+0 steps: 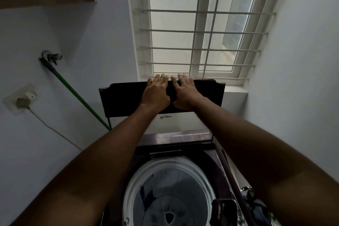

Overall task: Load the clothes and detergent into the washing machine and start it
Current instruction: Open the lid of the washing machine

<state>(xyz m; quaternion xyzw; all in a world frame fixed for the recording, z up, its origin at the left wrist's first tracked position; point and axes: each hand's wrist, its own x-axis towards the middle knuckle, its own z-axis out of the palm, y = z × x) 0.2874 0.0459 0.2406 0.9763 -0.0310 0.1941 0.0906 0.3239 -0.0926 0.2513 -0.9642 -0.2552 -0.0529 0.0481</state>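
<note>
The lid [126, 95] is dark, near black, with a white panel [183, 121] below it bearing dark lettering. The drum [165, 194] is white and pale grey, with dark blue clothes [146, 193] at its left edge. The hose [77, 93] is green, the walls [91, 46] pale bluish white, the window bars [200, 32] white.

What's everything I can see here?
washer: one, dark purple top, bottom centre, open
lid: one, dark, raised upright below window
drum: one, white rim, a dark garment inside
clothes: a pile, patterned, right of washer
window: one, white, barred, top centre
tap: one, grey, left wall
hose: one, green, from tap downward
plug: one, white, in left wall socket
left hand: flat on lid
right hand: flat on lid
</note>
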